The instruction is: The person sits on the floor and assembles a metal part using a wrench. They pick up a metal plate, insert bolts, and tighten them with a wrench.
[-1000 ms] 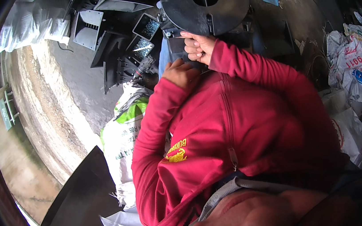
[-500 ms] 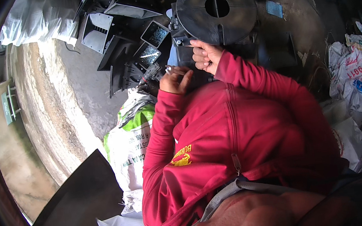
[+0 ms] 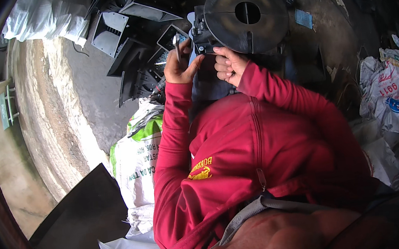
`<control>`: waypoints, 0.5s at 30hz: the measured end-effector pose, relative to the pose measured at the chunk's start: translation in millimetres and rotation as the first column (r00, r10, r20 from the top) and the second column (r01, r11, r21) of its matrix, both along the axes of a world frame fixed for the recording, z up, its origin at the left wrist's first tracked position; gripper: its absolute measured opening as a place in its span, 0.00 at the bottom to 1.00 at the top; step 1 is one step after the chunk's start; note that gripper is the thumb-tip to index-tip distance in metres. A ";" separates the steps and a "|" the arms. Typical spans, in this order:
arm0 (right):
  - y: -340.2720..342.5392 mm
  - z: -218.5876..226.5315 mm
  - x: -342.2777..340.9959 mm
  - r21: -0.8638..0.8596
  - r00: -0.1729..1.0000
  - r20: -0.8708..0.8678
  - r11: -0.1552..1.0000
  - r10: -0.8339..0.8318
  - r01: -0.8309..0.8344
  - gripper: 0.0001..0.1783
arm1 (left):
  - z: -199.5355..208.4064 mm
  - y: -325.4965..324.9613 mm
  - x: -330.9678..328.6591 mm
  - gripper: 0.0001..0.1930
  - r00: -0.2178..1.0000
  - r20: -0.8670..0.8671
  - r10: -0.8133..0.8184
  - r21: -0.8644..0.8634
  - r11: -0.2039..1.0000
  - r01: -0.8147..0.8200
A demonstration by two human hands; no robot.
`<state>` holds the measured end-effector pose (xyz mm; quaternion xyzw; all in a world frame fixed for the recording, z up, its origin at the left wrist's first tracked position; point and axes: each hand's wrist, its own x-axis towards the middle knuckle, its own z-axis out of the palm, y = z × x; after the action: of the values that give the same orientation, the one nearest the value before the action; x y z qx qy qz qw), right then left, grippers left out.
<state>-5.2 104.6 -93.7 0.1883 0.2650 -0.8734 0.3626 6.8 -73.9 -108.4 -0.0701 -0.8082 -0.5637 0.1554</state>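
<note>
A large round black plastic part (image 3: 246, 16) with a centre hole sits in front of me, fixed to a dark body (image 3: 212, 81) on my lap. My right hand (image 3: 229, 64) is curled shut on the lower left rim of that round part. Just left of the part, my left hand (image 3: 180, 65) is raised and holds a thin dark tool (image 3: 177, 48) upright between its fingers. Both arms wear red sleeves.
A pile of black plastic housings (image 3: 135, 38) lies at the upper left on the concrete floor (image 3: 65, 115). A white and green sack (image 3: 137, 161) stands at my left side, more white sacks (image 3: 388, 98) at the right. A dark flat panel (image 3: 83, 226) lies at the lower left.
My left hand rose from beside the right hand and now holds the thin tool up, left of the round part. My right hand stayed on the rim.
</note>
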 end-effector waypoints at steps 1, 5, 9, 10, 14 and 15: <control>0.6 -0.6 0.2 -0.002 1.000 -0.007 1.000 0.006 -0.006 0.15 | -3.8 -0.9 -6.5 0.25 0.996 0.017 -0.083 0.095 0.992 0.081; 0.3 4.8 -1.0 0.047 1.000 0.001 0.999 0.027 -0.027 0.16 | -10.6 -11.0 -16.3 0.25 0.989 0.048 -0.138 -0.003 0.990 0.139; 0.7 0.3 -0.8 0.020 0.999 -0.026 0.999 0.039 -0.039 0.17 | -11.0 -9.7 -14.4 0.23 0.991 0.033 -0.133 0.029 0.991 0.132; 0.5 -1.5 -0.6 0.018 0.999 -0.025 0.999 0.047 -0.047 0.17 | -11.5 -9.8 -13.8 0.23 0.991 0.021 -0.131 0.021 0.991 0.131; 0.8 -3.3 -2.9 0.023 0.998 -0.025 0.998 0.063 -0.063 0.17 | -16.9 -7.9 -13.2 0.22 0.993 0.019 -0.115 0.017 0.993 0.114; 0.7 -3.2 -3.1 0.031 0.998 -0.030 0.998 0.063 -0.062 0.17 | -17.1 -7.5 -13.2 0.22 0.993 0.020 -0.114 0.019 0.993 0.114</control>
<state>-8.3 105.3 -96.9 0.1716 0.2894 -0.8604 0.3828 -6.4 -81.4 -125.5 -0.1088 -0.7993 -0.5797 0.1150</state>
